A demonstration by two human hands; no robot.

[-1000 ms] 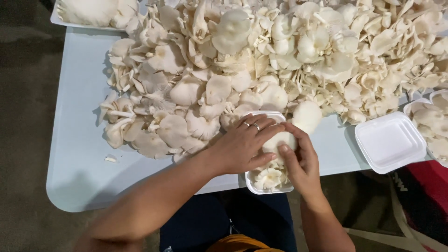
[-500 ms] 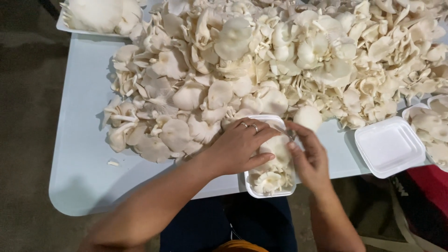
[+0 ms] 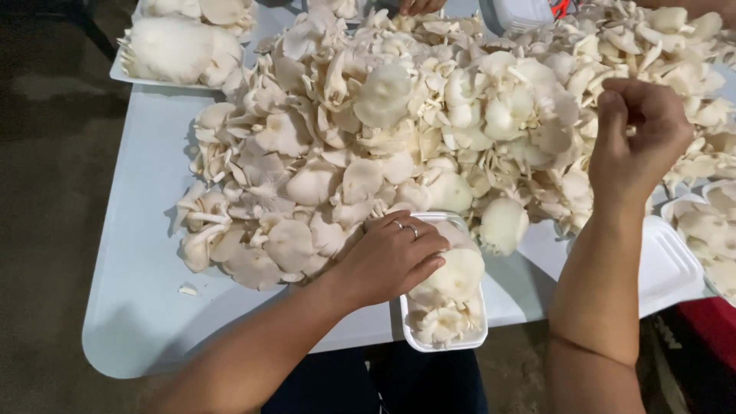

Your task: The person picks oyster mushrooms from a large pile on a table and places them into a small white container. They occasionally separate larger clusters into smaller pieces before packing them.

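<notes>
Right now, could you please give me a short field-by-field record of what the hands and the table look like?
Surface: pale blue table
Main pile: white oyster mushrooms heaped across the table
Left hand: resting on the mushrooms in a white foam tray at the near edge; ring on one finger
Right hand: raised over the pile, fingers curled; what it holds cannot be told
Other trays: empty foam tray under the right forearm; filled tray at far left
Another person: a hand at the far edge

White foam tray (image 3: 445,343), heaped with pale oyster mushrooms (image 3: 452,280), at table edge.
</notes>
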